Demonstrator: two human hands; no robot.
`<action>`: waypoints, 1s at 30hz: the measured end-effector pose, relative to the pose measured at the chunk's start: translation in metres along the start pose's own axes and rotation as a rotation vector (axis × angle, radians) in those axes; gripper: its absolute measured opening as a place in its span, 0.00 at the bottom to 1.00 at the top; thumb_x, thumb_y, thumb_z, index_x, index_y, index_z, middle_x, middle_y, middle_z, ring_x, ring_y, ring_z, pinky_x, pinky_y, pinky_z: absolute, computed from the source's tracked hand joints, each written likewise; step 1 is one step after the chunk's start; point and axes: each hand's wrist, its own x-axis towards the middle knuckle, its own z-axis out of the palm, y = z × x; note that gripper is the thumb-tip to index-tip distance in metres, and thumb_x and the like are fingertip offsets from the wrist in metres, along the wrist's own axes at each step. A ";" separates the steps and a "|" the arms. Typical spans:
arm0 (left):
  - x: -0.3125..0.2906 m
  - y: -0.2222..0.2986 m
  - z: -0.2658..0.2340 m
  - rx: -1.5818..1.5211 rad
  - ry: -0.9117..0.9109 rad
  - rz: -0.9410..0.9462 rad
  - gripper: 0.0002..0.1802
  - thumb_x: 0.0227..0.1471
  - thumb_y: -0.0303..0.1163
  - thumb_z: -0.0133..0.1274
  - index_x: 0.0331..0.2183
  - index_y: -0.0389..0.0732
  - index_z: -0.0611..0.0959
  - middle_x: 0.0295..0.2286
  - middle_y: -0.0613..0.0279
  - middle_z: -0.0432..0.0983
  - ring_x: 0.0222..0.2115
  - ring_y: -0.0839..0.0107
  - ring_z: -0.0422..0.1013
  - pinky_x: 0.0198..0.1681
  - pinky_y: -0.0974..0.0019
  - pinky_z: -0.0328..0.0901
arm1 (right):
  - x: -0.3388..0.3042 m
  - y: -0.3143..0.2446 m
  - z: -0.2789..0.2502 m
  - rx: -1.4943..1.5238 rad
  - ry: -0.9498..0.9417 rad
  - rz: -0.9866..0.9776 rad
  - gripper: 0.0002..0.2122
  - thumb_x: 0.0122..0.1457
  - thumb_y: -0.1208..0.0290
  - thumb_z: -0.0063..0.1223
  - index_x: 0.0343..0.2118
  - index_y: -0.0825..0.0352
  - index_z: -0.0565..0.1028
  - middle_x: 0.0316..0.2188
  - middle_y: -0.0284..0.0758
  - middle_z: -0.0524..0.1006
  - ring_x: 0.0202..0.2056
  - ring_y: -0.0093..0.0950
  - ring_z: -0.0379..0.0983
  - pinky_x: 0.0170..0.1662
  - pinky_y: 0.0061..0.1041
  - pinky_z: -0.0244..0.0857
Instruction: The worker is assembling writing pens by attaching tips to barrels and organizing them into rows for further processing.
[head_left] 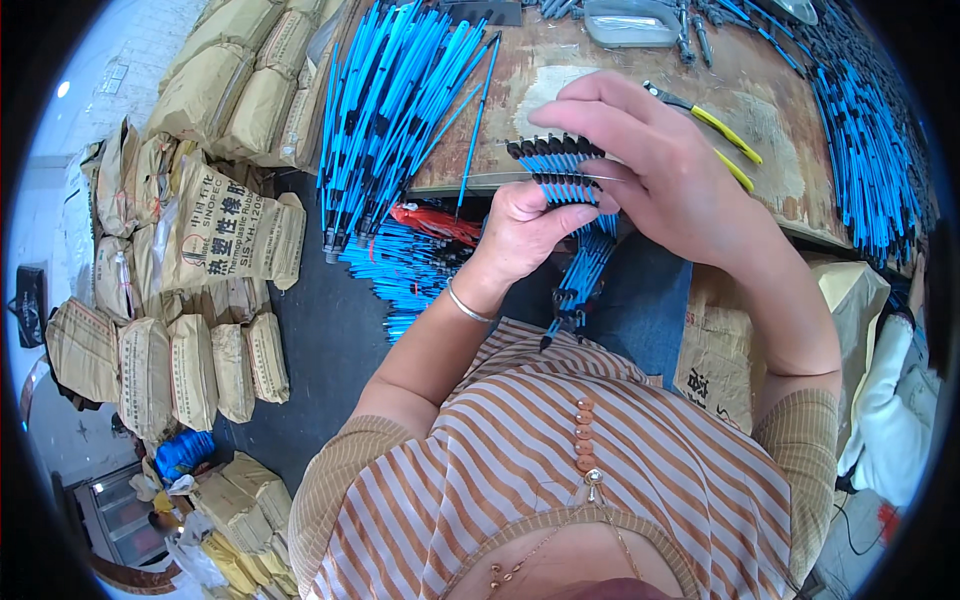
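Above my lap, my left hand (pixel 530 225) is wrapped round a bundle of thin blue rods with black ends (pixel 585 265). The black tips form neat rows above the fingers, and the lower ends hang down over my lap. My right hand (pixel 660 150) arches over the bundle from the right, its upper fingers stretched out and curved. A thin pale wire (pixel 604 178) crosses by the rods and runs to the lower fingers of the right hand, which seem to pinch it. The exact grip is partly hidden.
Many blue rods (pixel 400 110) lie piled on the worn table (pixel 450 165), with another pile (pixel 870 160) at right. Yellow-handled pliers (pixel 715 130) and a clear plastic tray (pixel 630 25) lie beyond my hands. Brown paper sacks (pixel 235 225) stack up at left. A person's white sleeve (pixel 890 420) shows at right.
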 end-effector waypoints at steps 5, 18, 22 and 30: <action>0.003 -0.008 -0.003 -0.164 -0.020 -0.027 0.10 0.45 0.16 0.54 0.34 0.34 0.82 0.32 0.58 0.80 0.32 0.72 0.76 0.40 0.74 0.69 | -0.005 -0.003 -0.011 -0.234 0.290 -0.002 0.09 0.47 0.85 0.52 0.33 0.71 0.74 0.30 0.31 0.72 0.24 0.24 0.63 0.27 0.21 0.58; 0.008 -0.002 0.001 -0.111 -0.009 -0.067 0.11 0.46 0.16 0.53 0.34 0.35 0.82 0.33 0.58 0.80 0.33 0.73 0.75 0.40 0.75 0.69 | -0.032 0.001 -0.022 -0.108 0.185 0.373 0.10 0.52 0.81 0.52 0.40 0.71 0.73 0.25 0.30 0.73 0.24 0.20 0.65 0.29 0.16 0.59; 0.010 -0.003 0.004 -0.086 -0.003 -0.081 0.11 0.46 0.16 0.53 0.35 0.35 0.82 0.33 0.59 0.80 0.33 0.73 0.75 0.40 0.75 0.69 | -0.041 -0.010 -0.002 0.386 0.385 0.444 0.07 0.51 0.78 0.55 0.34 0.70 0.74 0.22 0.30 0.74 0.20 0.16 0.64 0.22 0.13 0.58; 0.012 0.006 0.010 -0.160 -0.016 -0.061 0.14 0.46 0.14 0.51 0.38 0.33 0.80 0.34 0.58 0.78 0.35 0.70 0.74 0.42 0.71 0.69 | -0.035 0.001 0.013 0.485 0.281 0.544 0.04 0.60 0.78 0.44 0.36 0.71 0.67 0.28 0.37 0.75 0.26 0.23 0.71 0.31 0.19 0.68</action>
